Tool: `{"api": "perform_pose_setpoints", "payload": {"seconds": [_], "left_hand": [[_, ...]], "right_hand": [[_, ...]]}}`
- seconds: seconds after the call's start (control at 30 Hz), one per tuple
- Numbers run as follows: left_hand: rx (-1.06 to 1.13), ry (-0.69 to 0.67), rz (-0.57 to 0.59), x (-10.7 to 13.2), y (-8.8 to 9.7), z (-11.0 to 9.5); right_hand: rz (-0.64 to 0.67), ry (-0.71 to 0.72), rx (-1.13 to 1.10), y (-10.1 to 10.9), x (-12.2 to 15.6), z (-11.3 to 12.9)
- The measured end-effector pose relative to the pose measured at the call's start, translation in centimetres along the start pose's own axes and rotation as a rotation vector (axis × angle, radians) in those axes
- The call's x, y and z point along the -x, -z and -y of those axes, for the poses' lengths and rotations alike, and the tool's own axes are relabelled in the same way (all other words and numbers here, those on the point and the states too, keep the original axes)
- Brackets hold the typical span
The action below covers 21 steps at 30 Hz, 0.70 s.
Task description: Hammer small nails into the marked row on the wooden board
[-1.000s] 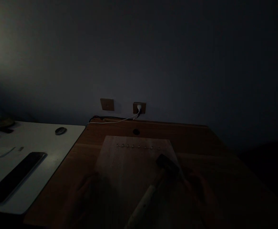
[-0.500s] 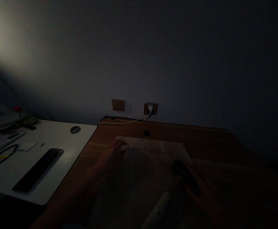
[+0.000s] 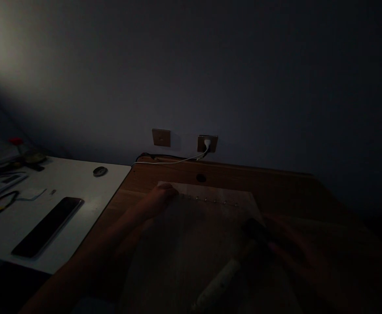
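- The left hand is reaching over the board, its fingers touching near the left end of the row of small nails; whether they are pinching one, I cannot tell.
- The nails are standing near the far edge of the board, which is lying on the wooden table.
- The hammer is resting on the board; the right hand is staying by its head, its grip too dark to tell.
- The person seems to be handling the leftmost nail; the next move is probably calling for light, steady fingers.
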State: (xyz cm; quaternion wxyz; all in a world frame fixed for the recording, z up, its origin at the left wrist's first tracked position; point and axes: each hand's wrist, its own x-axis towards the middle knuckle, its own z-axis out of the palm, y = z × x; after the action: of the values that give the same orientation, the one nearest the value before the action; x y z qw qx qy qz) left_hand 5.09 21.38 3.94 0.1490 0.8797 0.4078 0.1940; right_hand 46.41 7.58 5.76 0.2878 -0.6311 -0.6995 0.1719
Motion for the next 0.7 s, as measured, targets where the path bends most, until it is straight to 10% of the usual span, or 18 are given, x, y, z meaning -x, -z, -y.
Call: {"api": "perform_pose_setpoints", "payload": {"seconds": [0.27,0.57,0.7], "left_hand": [[-0.199,-0.074,0.036,-1.1,0.7,0.6],[1.184,0.629,-0.346,-2.7,1.2,0.3],[1.022,0.658,-0.234,-2.2,0.8,0.4]], "right_hand": [[0.174,-0.008,0.278,-3.2,-9.4,2.7],[0.166,-0.036,0.085,-5.0,-11.7,3.4],[0.097,-0.144,-0.261,-3.6,-10.9,4.4]]}}
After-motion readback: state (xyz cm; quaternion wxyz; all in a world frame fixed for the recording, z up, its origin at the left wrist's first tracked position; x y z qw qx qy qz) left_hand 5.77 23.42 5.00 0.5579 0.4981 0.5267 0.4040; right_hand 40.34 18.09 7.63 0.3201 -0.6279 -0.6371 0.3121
